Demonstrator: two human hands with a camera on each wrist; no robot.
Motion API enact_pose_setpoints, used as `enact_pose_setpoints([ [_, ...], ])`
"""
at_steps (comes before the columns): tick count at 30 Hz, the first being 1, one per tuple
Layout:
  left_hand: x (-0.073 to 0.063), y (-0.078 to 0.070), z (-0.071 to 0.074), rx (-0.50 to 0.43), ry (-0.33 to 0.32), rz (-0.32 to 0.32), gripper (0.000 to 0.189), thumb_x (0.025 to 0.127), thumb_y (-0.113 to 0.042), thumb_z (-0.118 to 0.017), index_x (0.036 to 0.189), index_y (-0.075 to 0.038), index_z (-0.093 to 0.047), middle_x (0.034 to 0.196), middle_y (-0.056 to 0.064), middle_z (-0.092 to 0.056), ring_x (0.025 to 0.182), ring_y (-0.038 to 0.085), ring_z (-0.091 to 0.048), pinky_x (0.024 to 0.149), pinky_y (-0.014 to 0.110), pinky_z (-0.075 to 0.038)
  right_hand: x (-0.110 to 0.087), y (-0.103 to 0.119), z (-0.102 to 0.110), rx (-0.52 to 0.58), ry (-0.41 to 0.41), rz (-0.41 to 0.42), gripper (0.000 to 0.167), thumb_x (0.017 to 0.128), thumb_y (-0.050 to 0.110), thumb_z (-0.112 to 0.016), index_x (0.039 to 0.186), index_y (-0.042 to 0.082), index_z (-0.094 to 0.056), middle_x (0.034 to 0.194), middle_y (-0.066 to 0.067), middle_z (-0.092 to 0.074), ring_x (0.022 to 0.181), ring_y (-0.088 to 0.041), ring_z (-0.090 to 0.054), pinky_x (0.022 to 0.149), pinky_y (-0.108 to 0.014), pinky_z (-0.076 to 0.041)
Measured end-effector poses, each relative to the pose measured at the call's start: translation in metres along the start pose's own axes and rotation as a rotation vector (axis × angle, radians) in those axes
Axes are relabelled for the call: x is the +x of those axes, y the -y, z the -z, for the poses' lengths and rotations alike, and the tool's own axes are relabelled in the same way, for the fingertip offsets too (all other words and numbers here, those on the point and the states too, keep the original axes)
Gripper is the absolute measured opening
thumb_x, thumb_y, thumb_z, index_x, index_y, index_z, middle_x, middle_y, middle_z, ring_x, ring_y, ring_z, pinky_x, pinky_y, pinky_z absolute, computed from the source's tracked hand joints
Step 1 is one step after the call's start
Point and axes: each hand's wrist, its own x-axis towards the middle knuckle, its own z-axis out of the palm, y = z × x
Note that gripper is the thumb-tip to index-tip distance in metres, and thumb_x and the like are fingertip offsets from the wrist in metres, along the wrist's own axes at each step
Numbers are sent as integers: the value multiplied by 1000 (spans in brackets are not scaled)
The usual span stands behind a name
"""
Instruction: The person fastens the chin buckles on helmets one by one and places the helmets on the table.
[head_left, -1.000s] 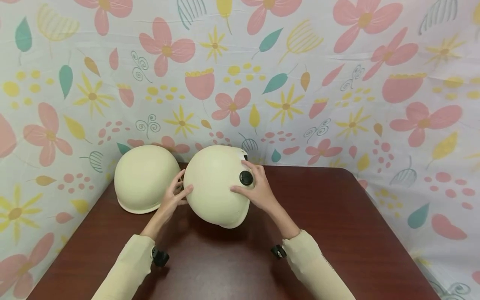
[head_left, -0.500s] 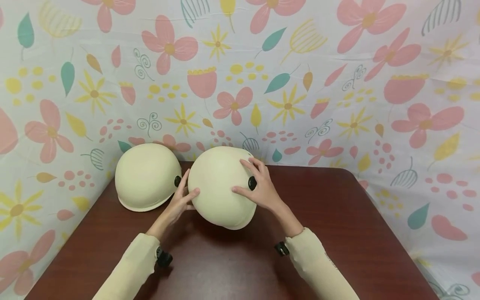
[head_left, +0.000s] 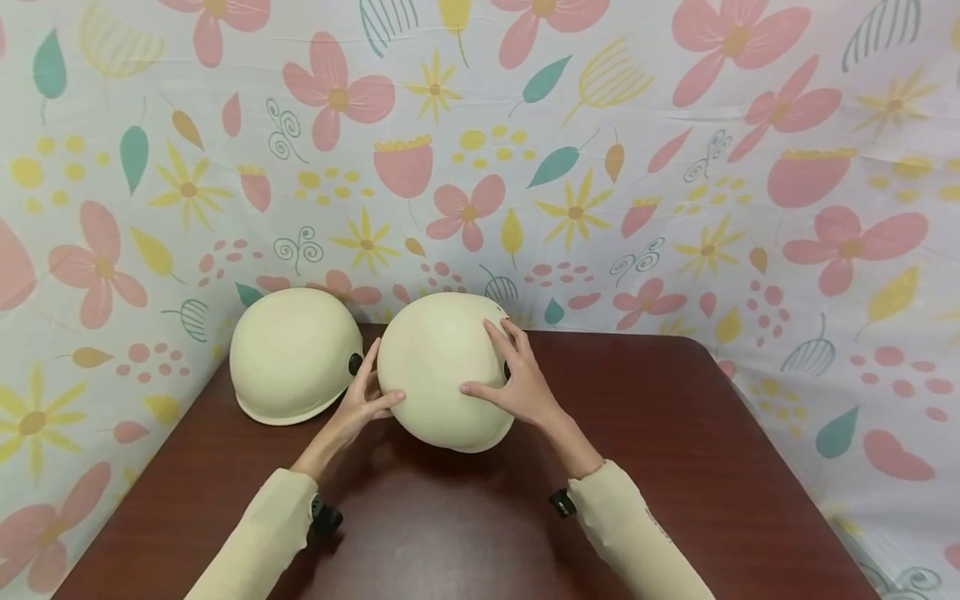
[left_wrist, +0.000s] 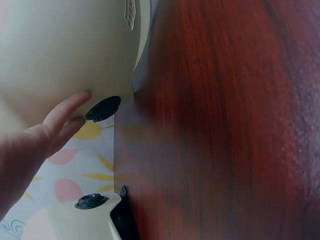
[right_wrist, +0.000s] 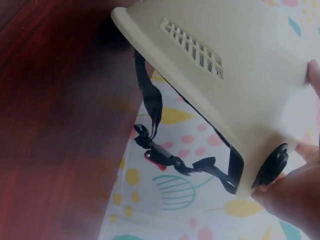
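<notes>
A cream helmet (head_left: 442, 362) is held between both hands, tilted, above the table. My left hand (head_left: 360, 408) grips its left side, thumb across the shell; in the left wrist view its fingers reach beside a black side knob (left_wrist: 104, 108). My right hand (head_left: 525, 383) grips the right side, thumb on the front and fingers along the upper edge. The right wrist view shows a slotted vent (right_wrist: 192, 47), another black knob (right_wrist: 272, 166) near that hand, and a black chin strap (right_wrist: 152, 102) hanging from the rim. The helmet's inside is mostly hidden.
A second cream helmet (head_left: 292, 354) rests dome up on the table at the back left, close to my left hand. The dark red-brown table (head_left: 637, 442) ends at a flower-printed cloth backdrop (head_left: 577, 275). Black wrist cameras (head_left: 326, 517) sit at both sleeves.
The held helmet has shifted slightly right and turned, so my right hand now mostly covers its knob. My left thumb has slid a little lower. The second helmet's black knob has come into view.
</notes>
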Motion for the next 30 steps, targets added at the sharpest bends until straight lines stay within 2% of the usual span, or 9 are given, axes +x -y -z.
enact_pose_setpoints([
  [4,-1,1,-1,-11,-5,-2,99,93,-8,-63,157,-31,9,159,25,-20,135,50,-40,89,47,-56,-1,-4,-2,13,3,-4,100,78,36,-82,157,29,-22,162,-15,-11,149,-40,-18,109,-67,-31],
  [10,-1,6,-5,-27,-69,76,95,93,-13,-63,158,-26,5,162,18,-17,138,46,-39,91,39,-56,-3,-5,-4,1,-9,-19,101,77,40,-81,157,32,-19,165,-12,-10,151,-38,-14,110,-69,-28],
  [13,0,9,-6,-24,-91,90,92,94,-14,-63,159,-25,1,164,13,-14,139,44,-39,89,38,-56,-3,-5,-2,2,-6,-25,102,76,40,-82,157,32,-20,165,-10,-11,152,-36,-14,111,-68,-28],
  [20,3,10,-10,-70,-94,82,92,94,-12,-61,158,-29,3,166,9,-7,137,47,-39,88,49,-56,-4,-8,1,17,3,-45,102,75,40,-83,156,36,-20,166,-4,-12,154,-28,-12,113,-65,-28],
  [26,3,6,-14,20,-113,114,91,95,-19,-61,158,-31,3,164,18,-10,138,49,-37,91,64,-49,-7,-12,3,31,13,-63,105,75,39,-83,155,39,-16,165,-6,-12,151,-32,-18,111,-65,-31],
  [30,5,1,-18,38,-124,105,92,94,-19,-63,158,-33,3,166,11,-4,143,46,-31,93,64,-48,-9,-17,4,56,16,-53,101,76,36,-84,155,38,-22,164,-10,-12,151,-35,-18,111,-65,-31],
])
